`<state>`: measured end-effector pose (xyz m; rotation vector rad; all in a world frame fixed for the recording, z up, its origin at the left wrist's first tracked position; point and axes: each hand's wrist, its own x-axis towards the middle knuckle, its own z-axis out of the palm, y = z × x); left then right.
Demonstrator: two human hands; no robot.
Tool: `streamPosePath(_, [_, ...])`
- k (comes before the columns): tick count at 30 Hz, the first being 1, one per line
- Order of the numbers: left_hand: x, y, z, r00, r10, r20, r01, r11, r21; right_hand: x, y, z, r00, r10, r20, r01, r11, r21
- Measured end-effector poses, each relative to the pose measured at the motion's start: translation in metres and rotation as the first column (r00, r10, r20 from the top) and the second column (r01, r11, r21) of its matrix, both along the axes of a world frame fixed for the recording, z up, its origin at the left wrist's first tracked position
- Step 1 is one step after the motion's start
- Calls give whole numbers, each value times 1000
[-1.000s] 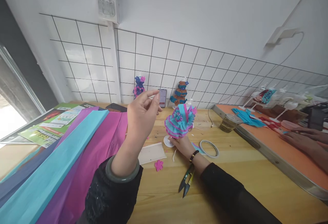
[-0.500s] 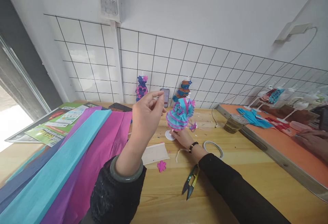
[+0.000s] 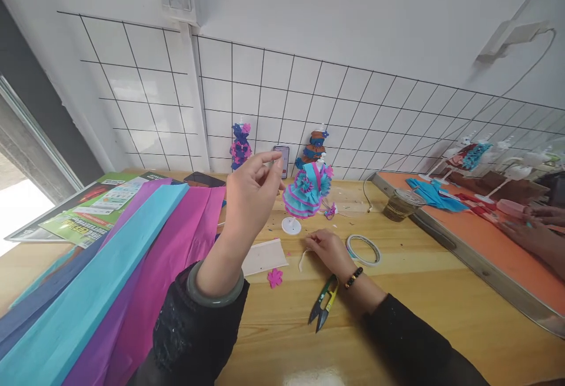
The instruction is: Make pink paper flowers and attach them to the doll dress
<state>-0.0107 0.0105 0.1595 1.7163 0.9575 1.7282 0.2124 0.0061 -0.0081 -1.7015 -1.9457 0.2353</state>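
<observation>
My left hand (image 3: pixel 256 189) is raised over the table, thumb and index finger closed in a pinch; whatever they hold is too small to make out. My right hand (image 3: pixel 327 249) lies low on the table with its fingers curled together over a thin white strip (image 3: pixel 302 261); whether they grip it is hidden. Beyond it stands a miniature dress form in a turquoise and pink ruffled paper dress (image 3: pixel 304 192), upright on a round white base (image 3: pixel 291 226), touched by neither hand. A pink paper flower (image 3: pixel 274 278) lies beside a cream card (image 3: pixel 267 256). Yellow-and-green thread snips (image 3: pixel 324 303) lie below my right wrist.
A tape roll (image 3: pixel 375 255) lies right of my right hand. Coloured crepe paper sheets (image 3: pixel 101 274) cover the left side. Two dressed figures (image 3: pixel 241 146) and a phone (image 3: pixel 282 159) stand at the wall. Another person's hands (image 3: pixel 525 230) are over the orange table (image 3: pixel 489 256).
My right hand has let go of the dress form's base and drawn back to the right and nearer me. My left hand keeps its raised pinch. The view has shifted slightly.
</observation>
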Motion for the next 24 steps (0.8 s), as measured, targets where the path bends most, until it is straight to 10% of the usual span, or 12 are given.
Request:
streamPosePath(13, [6,-1,-1,998,41,-42,-42,999,-14,-28,-25,7,995,82,-51,-78,994,72])
streamPosePath(19, [14,0,-5,998,7,-67,-9,1000,-27,15,-20,7,982,-43,-184,67,990,123])
streamPosePath(24, [26,2,-12,945,-267,-187,245,961,-130,56,-23,5,961,-107,-255,128,989,68])
